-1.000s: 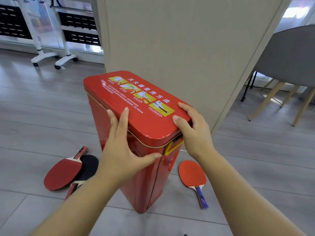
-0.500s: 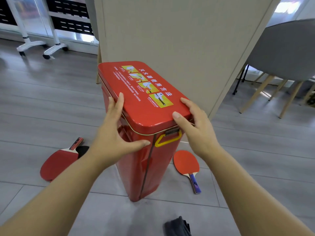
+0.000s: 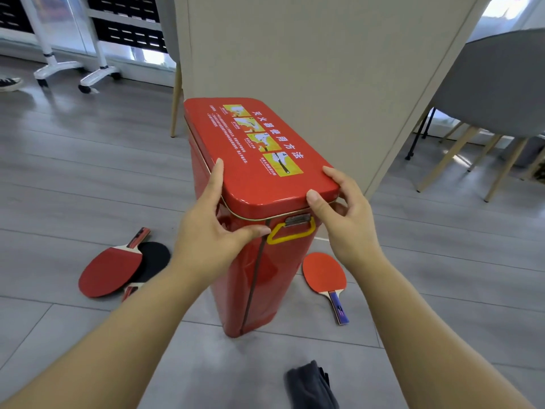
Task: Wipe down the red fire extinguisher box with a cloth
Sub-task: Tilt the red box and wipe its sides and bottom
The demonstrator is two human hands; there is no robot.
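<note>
Items were counted: one red fire extinguisher box [image 3: 265, 270], stood on the floor [image 3: 73, 172]; one dark cloth [image 3: 309, 385], laid before the box; three paddles [image 3: 110, 271], two left of the box, one right. Its lid corners were gripped by the left hand [image 3: 212, 234] and right hand [image 3: 346, 222], thumbs in front. Since a second earlier, its yellow handle [image 3: 292, 238] had been turned forward and the cloth revealed.

Bare forearms [image 3: 132, 335], left hand [image 3: 206, 240], right hand [image 3: 348, 231]
</note>
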